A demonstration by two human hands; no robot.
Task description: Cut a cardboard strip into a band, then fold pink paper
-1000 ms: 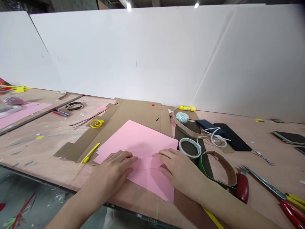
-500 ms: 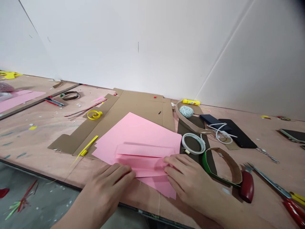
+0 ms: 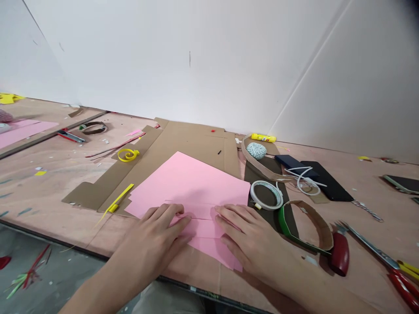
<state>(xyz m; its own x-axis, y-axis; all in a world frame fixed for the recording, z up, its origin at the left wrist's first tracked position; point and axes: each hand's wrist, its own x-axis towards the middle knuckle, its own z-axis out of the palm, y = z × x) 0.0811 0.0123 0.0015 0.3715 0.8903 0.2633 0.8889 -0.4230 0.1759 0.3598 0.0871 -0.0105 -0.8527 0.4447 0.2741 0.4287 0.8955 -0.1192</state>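
Note:
A folded strip of pink paper (image 3: 203,227) lies low over larger pink paper sheets (image 3: 188,179), with fold lines running across it. At its left end, my left hand (image 3: 157,235) is closed, the fingers curled and the thumb pressed against the paper. My right hand (image 3: 250,237) holds the opposite end, fingertips on the upper part and thumb lower down. Both palms hide the strip's ends. Beneath the pink sheets is a flattened brown cardboard piece (image 3: 193,137).
Right of the paper are a tape roll (image 3: 266,195), a green-and-brown cardboard ring (image 3: 306,226), a red-handled tool (image 3: 339,254), scissors (image 3: 375,244) and a black phone (image 3: 327,181). A yellow paper curl (image 3: 128,155) sits left. The table edge (image 3: 193,288) runs close below my hands.
The folded strip, raised above the sheets before, now lies flatter on them. My left hand has shifted slightly up and right; my right hand has slid slightly left along the strip.

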